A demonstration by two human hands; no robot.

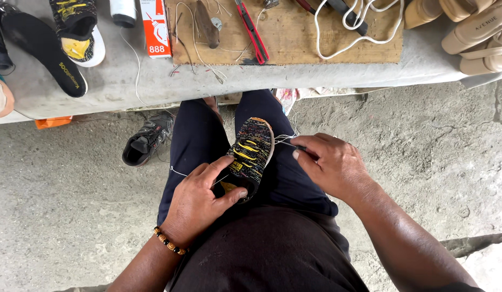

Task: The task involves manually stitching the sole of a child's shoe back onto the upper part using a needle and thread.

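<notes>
— Why is the knit shoe point(251, 154) wedged between the knees?

— So it sits firm, toe pointing far. The left hand point(199, 200) curls over its heel opening, thumb and fingers gripping. The right hand point(332, 165), closed, pinches a thin tool point(294, 146) at the sole's right edge, white thread point(286, 136) looped there.

— Its look?

— Black knit, multicoloured flecks, yellow laces, pale sole.

Head-worn camera, looking steeply down, close over lap, bench edge above
</notes>
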